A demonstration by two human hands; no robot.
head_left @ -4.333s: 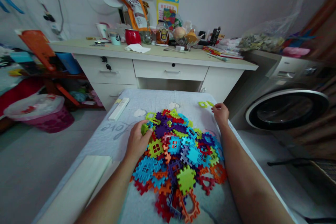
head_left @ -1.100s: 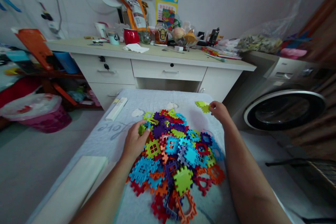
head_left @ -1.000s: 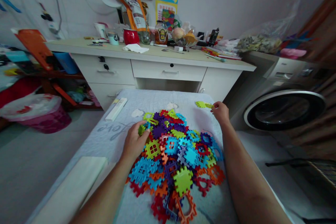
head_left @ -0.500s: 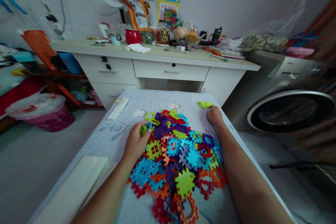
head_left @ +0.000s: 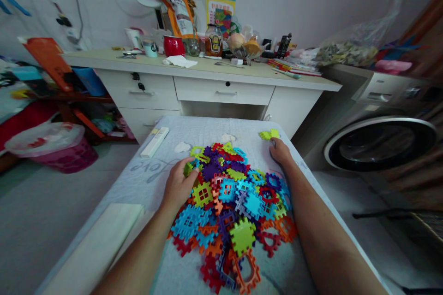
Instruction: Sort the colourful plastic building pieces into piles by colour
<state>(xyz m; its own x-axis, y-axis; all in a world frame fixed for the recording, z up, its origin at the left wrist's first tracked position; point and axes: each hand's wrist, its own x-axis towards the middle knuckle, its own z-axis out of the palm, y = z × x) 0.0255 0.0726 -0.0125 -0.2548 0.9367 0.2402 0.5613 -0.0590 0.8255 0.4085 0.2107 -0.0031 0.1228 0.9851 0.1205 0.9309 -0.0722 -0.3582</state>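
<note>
A heap of plastic interlocking building pieces (head_left: 228,191) in lime, blue, purple, red and orange lies on the cloth-covered table (head_left: 138,184). My left hand (head_left: 180,182) is at the heap's upper left edge, thumb and index finger closed around a green interlocking piece (head_left: 188,168) that is partly hidden. Past the heap, at the far right of the table, my right hand (head_left: 280,151) pinches lime interlocking pieces (head_left: 269,134). They sit apart from the heap; whether they touch the cloth, I cannot tell.
Left of the heap lies a narrow white box (head_left: 155,143), with a larger white slab (head_left: 97,244) nearer me. A white desk (head_left: 221,80) with jars and cups stands behind the table. To the right is a washing machine (head_left: 377,143), to the left a pink bin (head_left: 55,150).
The lime pieces in my right hand have tilted, one side now standing higher. My left hand stays at the heap's edge. The view has shifted slightly.
</note>
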